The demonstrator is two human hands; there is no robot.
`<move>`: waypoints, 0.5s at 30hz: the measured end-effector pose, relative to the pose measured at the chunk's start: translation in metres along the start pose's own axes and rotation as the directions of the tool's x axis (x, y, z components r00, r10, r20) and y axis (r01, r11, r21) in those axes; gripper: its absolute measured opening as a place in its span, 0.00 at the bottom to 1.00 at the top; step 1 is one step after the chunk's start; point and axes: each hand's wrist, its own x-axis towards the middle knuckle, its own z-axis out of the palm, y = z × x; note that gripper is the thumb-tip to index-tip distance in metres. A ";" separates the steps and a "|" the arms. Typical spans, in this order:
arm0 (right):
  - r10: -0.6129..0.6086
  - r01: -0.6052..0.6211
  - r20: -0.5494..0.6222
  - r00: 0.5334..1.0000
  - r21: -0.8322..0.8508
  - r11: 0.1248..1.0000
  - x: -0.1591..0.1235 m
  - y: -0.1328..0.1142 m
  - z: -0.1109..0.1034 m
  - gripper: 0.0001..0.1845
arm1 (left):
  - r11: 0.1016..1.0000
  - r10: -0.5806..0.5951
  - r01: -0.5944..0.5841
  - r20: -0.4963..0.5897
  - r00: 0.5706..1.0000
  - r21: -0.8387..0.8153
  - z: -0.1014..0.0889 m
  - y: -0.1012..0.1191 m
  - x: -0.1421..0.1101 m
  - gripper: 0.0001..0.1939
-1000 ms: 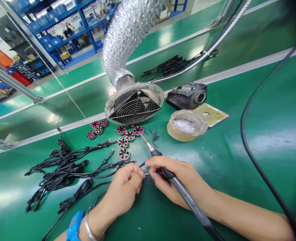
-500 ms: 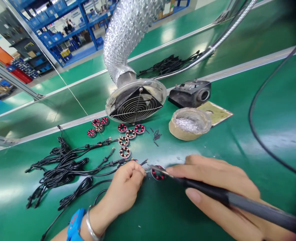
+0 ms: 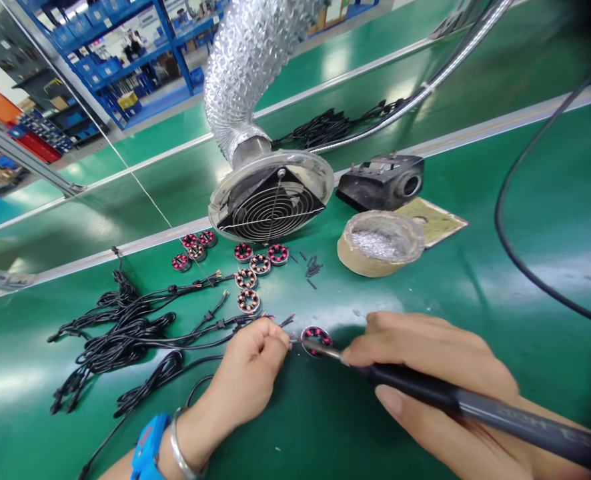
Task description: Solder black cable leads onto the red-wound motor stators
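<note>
My left hand (image 3: 253, 363) is closed in a pinch on the thin wire end of a black cable (image 3: 200, 364), beside the left edge of a motor stator (image 3: 317, 331) with red coils. In my right hand (image 3: 440, 353), held like a pen, is a soldering iron (image 3: 415, 387). Its metal tip reaches the left side of the stator, close to the wire end; whether it touches the wire is too small to tell. The stator lies flat on the green bench. My left fingers hide part of the wire.
More stators (image 3: 248, 301) stand in loose groups beyond my left hand. Black cables (image 3: 125, 333) lie bundled at left. Small black tubes (image 3: 313, 267), a bowl of silvery wool (image 3: 355, 263), a black iron stand (image 3: 380, 185) and a fume extractor hood (image 3: 215, 210) are behind.
The soldering iron's tip has lowered slightly and now sits at the stator's left side. My right hand has shifted a little with it; my left hand keeps its pinch.
</note>
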 end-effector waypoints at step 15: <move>0.043 -0.047 -0.038 0.998 -0.104 0.993 -0.009 -0.006 -0.003 0.18 | 1.000 0.000 -0.001 0.004 1.000 0.016 0.000 0.000 0.000 0.12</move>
